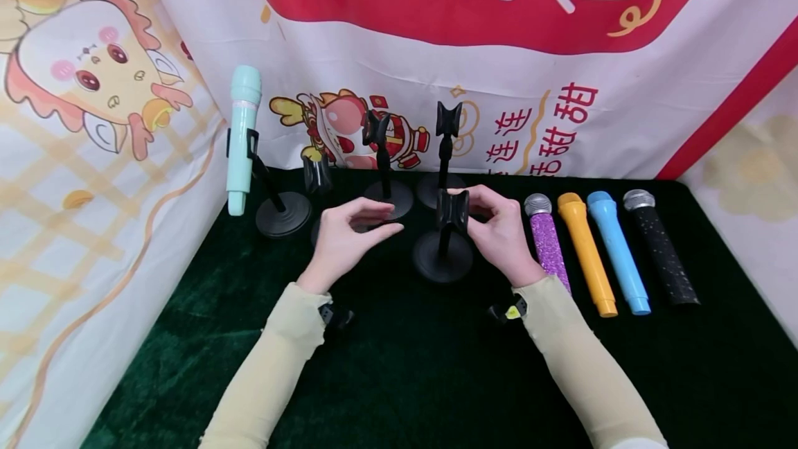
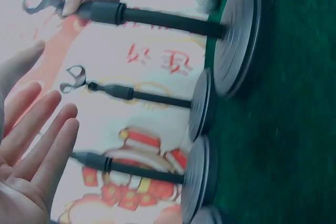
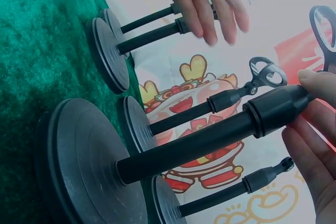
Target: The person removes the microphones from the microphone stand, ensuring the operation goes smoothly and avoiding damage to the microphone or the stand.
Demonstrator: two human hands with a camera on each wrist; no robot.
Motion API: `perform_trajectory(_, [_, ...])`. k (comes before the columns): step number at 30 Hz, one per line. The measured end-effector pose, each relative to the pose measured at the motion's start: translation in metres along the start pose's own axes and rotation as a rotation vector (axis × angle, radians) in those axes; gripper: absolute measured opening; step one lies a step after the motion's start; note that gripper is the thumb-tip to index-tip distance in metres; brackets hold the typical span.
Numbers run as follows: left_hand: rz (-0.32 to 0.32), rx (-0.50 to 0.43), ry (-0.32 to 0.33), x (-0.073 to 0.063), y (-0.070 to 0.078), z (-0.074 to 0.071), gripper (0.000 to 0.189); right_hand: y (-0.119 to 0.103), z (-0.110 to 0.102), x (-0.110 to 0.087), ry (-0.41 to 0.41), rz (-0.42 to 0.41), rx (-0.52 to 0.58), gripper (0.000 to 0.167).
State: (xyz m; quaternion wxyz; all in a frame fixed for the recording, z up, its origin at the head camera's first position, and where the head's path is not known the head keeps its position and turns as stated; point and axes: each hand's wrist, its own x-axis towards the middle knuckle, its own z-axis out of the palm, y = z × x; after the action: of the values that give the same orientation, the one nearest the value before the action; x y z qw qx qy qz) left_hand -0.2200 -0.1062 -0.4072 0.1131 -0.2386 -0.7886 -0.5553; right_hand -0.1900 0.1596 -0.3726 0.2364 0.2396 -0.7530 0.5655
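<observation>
My right hand [image 1: 501, 231] pinches the neck of a black microphone stand [image 1: 442, 258] just below its clip, and its round base sits on the dark green cloth. In the right wrist view, the thumb and fingers [image 3: 312, 145] are at the top of the stand's post. My left hand [image 1: 349, 238] hovers to the left of that stand with fingers extended and nothing in it; the left wrist view shows its spread fingers [image 2: 39, 145]. Two more stands, a left one [image 1: 388, 196] and a right one [image 1: 445, 151], rise behind the hands. Another stand's clip [image 1: 317, 173] shows beyond the left hand, its base mostly hidden.
At the far left a mint-green microphone [image 1: 244, 130] sits in the clip of a stand [image 1: 283, 213]. On the right lie a purple glitter microphone [image 1: 548, 244], an orange one [image 1: 587, 255], a blue one [image 1: 619, 253] and a black speckled one [image 1: 662, 248]. A printed curtain [image 1: 386, 68] hangs behind.
</observation>
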Motion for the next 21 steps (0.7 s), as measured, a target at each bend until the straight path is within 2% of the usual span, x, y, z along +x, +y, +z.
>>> perform_trajectory(4, [0.009,-0.029,0.135,-0.005,-0.002,-0.022,0.033,0.002,0.001,0.000,-0.003,0.004,0.000,0.018])
perform_trajectory(7, [-0.002,-0.017,0.222,-0.007,-0.004,-0.038,0.033,0.002,0.001,0.000,-0.003,0.006,0.001,0.019])
perform_trajectory(9, [-0.019,-0.001,0.248,-0.010,-0.005,-0.047,0.032,0.002,0.001,0.000,-0.004,0.007,0.001,0.019])
perform_trajectory(14, [-0.067,0.019,0.264,-0.020,-0.010,-0.062,0.031,0.001,0.001,0.000,-0.001,0.013,-0.001,0.020])
perform_trajectory(21, [-0.127,0.092,0.372,-0.031,-0.041,-0.084,0.037,0.001,0.001,0.000,-0.003,0.037,0.018,0.021])
